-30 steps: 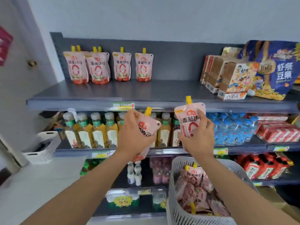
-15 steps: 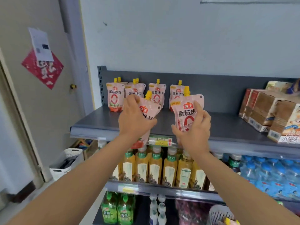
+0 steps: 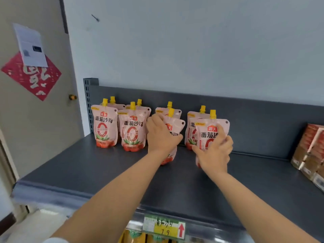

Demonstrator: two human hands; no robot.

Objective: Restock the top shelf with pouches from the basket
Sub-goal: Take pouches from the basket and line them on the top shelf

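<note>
Views: one only, head-worn wide-angle; nothing shared with a second view.
Position: just in front of the top shelf (image 3: 73,169), a little above its deck.
Facing: forward and slightly down; shelf back panel and wall (image 3: 192,46) fill the upper frame.
Range: close (both forearms enter from the bottom edge, hands land mid-frame at the pouches (image 3: 133,130)).
Left edge: door (image 3: 40,120) with a red paper square.
Right edge: cartons (image 3: 308,151), cut off.
Bottom edge: price tag (image 3: 164,227) on the shelf lip.
Distortion: shelf edge bows, periphery blurred.

Hands (image 3: 188,146) w/ pouches (image 3: 208,135) over top shelf (image 3: 105,172)
</note>
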